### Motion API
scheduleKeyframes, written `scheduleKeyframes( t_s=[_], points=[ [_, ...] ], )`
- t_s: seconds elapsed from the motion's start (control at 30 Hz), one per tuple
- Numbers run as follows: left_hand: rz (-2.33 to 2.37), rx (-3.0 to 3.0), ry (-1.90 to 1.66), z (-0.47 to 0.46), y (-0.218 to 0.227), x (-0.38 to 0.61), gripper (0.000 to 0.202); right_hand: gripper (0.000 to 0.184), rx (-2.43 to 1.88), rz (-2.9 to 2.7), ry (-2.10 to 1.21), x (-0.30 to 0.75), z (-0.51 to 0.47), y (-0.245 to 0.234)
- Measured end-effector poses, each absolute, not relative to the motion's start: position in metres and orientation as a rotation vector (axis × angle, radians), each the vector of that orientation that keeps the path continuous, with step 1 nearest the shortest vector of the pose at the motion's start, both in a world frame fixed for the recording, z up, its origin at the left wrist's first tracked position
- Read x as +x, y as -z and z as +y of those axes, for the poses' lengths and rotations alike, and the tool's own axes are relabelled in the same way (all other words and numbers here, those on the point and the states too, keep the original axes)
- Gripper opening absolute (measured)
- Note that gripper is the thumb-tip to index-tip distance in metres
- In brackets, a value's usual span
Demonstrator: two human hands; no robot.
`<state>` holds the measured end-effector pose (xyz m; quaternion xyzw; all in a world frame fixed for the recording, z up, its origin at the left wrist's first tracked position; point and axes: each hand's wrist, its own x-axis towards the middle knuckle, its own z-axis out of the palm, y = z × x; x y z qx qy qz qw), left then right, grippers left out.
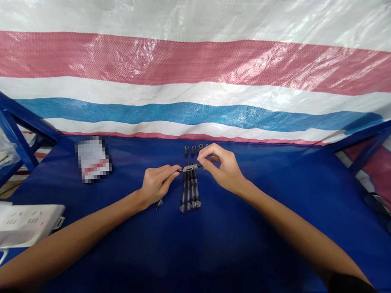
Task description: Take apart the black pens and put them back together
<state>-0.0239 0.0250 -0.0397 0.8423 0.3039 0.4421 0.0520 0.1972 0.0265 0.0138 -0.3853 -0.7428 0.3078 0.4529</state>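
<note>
My left hand (pixel 157 182) and my right hand (pixel 222 167) meet over the middle of a blue table (pixel 218 239). Between them they pinch a thin dark pen (pixel 191 167) held crosswise, each hand closed on one end. Just below it lie three pens (pixel 189 190) side by side, pointing toward me. A small dark part (pixel 158 203) rests on the table below my left hand. A short row of small grey caps (pixel 193 149) stands behind the hands.
A blurred white and red card (pixel 93 160) lies at the back left. A white power strip (pixel 25 221) sits on the left edge. A striped tarp (pixel 193 78) hangs behind. Blue frame bars (pixel 12 127) rise at both sides.
</note>
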Motion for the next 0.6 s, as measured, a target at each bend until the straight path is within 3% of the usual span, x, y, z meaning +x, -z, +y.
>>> scheduleKeyframes(
  t_s=[0.6],
  points=[
    [0.913,2.581,-1.367,0.0245,0.0424,-0.0237,0.016,0.003,-0.977,-2.140,-0.720,0.1955,0.0252,-0.0125]
  ],
)
